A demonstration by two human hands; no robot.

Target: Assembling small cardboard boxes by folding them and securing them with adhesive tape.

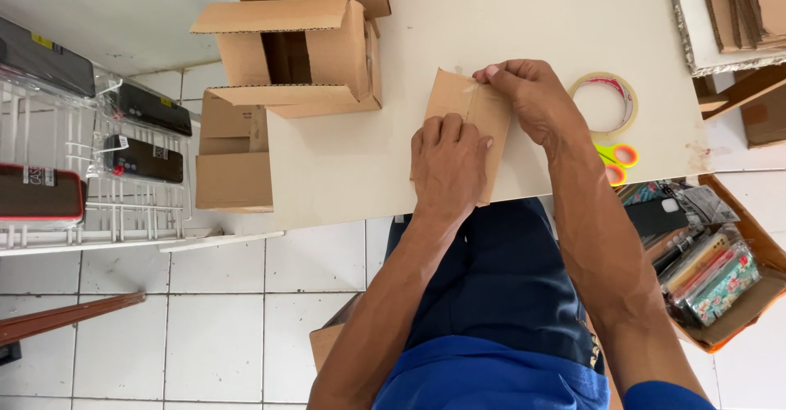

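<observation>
Head view, looking straight down: the right hand (532,99) has its fingertips (490,72) pinched narrow on the far edge of a small flattened cardboard box (491,119), at a strip of clear tape that runs along the seam there. The left hand (449,164) lies palm down on the same box, fingers together and slightly curled, pressing it flat against the table (344,164); its knuckles cover much of the near half.

The flat box sits at the near edge of the pale table, directly in front of the person. Its long axis runs away from the body toward the far side of the table, tilted slightly, with the taped end pointing away and the near end reaching the table edge.

Just beside the right wrist lies a roll of clear tape (604,104), flat on the table, with yellow-handled scissors (616,160) near it. Well apart to the left stand several open cardboard boxes (286,58). Below the table on the right, a carton of phone cases (712,283) rests on the tiled floor (213,328).
</observation>
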